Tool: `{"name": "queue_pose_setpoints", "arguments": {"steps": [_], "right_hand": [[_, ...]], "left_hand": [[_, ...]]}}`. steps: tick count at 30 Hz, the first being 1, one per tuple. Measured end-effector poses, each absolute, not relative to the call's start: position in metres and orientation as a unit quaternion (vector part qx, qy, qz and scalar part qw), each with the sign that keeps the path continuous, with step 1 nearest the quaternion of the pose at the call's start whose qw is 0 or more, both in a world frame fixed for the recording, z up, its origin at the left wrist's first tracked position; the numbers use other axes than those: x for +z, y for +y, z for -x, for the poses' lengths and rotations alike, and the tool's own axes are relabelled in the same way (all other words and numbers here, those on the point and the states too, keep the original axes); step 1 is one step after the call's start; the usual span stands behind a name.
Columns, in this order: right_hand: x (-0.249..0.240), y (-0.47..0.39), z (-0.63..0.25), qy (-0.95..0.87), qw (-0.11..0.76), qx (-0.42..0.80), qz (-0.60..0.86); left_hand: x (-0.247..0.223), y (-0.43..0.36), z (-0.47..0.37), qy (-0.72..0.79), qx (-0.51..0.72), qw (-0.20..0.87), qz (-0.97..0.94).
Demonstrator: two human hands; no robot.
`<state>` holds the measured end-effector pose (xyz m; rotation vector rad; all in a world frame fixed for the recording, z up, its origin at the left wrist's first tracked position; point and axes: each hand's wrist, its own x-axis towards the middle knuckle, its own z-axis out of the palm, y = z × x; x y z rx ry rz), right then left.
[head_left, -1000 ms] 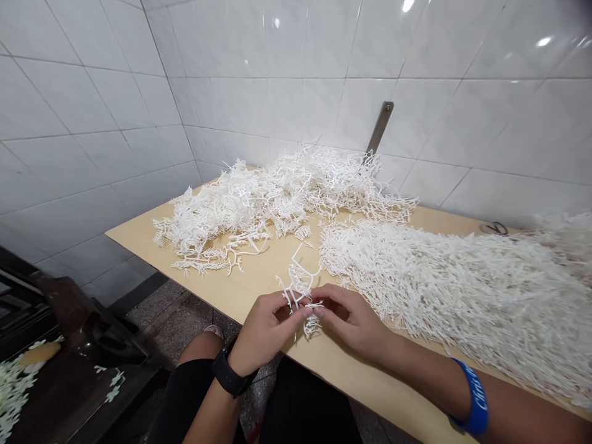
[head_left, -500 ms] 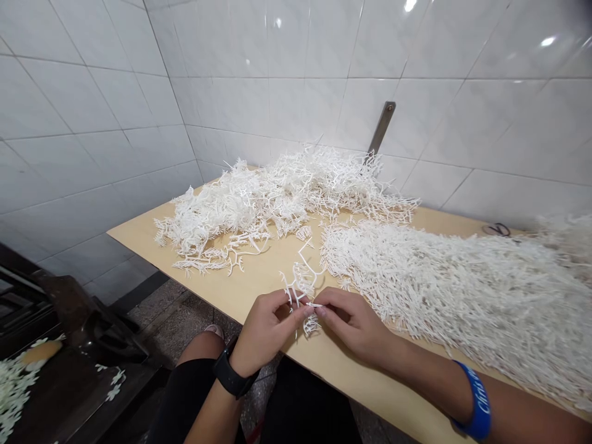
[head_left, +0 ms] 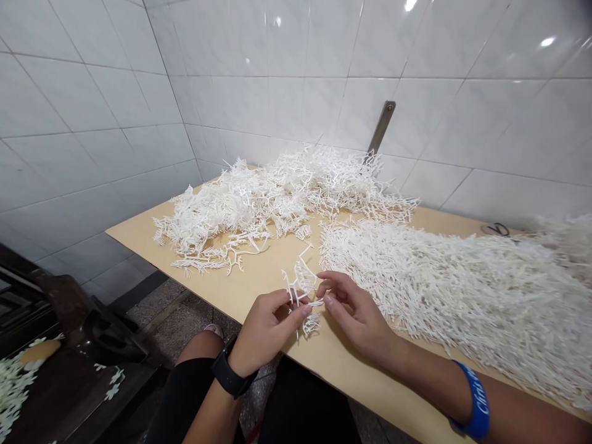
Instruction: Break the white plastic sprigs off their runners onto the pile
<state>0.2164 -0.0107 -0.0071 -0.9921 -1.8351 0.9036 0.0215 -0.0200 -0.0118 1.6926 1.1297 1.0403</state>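
My left hand (head_left: 271,330), closed in a pinch, holds a white branched plastic sprig (head_left: 301,279) just above the table's front edge. Thin white prongs (head_left: 316,303) stick out to the right from between its thumb and forefinger. My right hand (head_left: 356,313) is beside those prongs, thumb and fingers apart, with nothing visibly gripped. Its fingertips come close to the prongs; whether they touch is unclear. Below the pinch shows a cluster of fine white tips (head_left: 311,325). Whether it is part of the held sprig cannot be made out.
A tangled heap of white branched frames (head_left: 277,191) covers the back of the wooden table (head_left: 210,296). To the right spreads a thick pile of small white sprigs (head_left: 453,290). A metal bar (head_left: 382,128) leans on the tiled wall. Dark wooden furniture (head_left: 74,314) stands at left.
My right hand has let go of the white prongs and drawn slightly to the right, its fingers spreading and lifting. The left hand keeps its pinch nearly in place.
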Motion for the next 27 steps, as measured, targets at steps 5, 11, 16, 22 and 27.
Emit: {"name": "queue_pose_setpoints", "arguments": {"steps": [5, 11, 16, 22, 27], "right_hand": [[-0.004, -0.0111, -0.2168, -0.778, 0.39, 0.328, 0.367], [-0.0094, -0.0096, -0.2188, -0.758, 0.378, 0.382, 0.369], [-0.0094, -0.0077, -0.2157, -0.786, 0.354, 0.35, 0.366], [-0.0058, -0.006, -0.2152, -0.798, 0.368, 0.315, 0.358], [-0.0069, -0.0061, -0.2171, -0.789, 0.369, 0.313, 0.379]], "left_hand": [[-0.0108, -0.0197, -0.0216, 0.441, 0.404, 0.416, -0.685], [-0.009, -0.0192, -0.0212, 0.444, 0.399, 0.402, -0.695], [-0.0094, -0.019, -0.0213, 0.445, 0.392, 0.404, -0.697], [-0.0084, -0.0199, -0.0226, 0.45, 0.4, 0.403, -0.69], [-0.0055, -0.0206, -0.023, 0.448, 0.392, 0.407, -0.693]]}}
